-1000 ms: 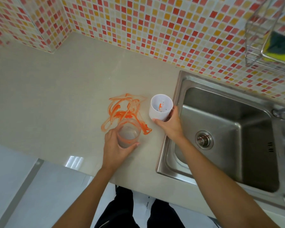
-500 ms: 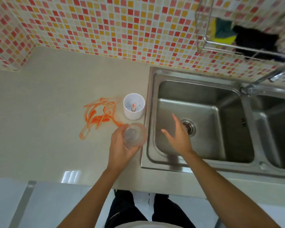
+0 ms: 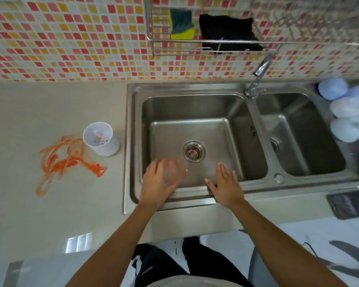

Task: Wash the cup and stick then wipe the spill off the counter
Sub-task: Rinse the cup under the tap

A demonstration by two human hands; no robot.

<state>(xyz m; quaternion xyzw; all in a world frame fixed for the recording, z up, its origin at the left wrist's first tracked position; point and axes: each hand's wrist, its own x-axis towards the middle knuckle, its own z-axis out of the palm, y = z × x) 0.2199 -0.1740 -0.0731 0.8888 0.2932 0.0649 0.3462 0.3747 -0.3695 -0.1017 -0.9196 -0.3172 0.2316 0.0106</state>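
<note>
My left hand (image 3: 156, 183) grips a clear glass cup (image 3: 175, 171) over the left basin of the steel sink (image 3: 131, 146), near its front left corner. My right hand (image 3: 226, 186) hovers flat over the basin's front wall, fingers straight, holding nothing. A white plastic cup (image 3: 101, 139) stands on the counter left of the sink, with orange flecks and a small piece inside it. An orange smear, the spill (image 3: 64, 160), spreads across the beige counter (image 3: 56, 108) just left of the white cup.
A faucet (image 3: 257, 79) rises between the two basins. The wire rack (image 3: 195, 45) on the tiled wall holds a yellow-green sponge (image 3: 182, 24) and a black cloth (image 3: 228, 32). Pale blue bowls (image 3: 344, 108) are stacked right of the sink. The drain (image 3: 193, 151) lies beyond my hands.
My left hand carried the glass cup from the counter to over the left basin. My right hand let go of the white cup and moved over the sink, open.
</note>
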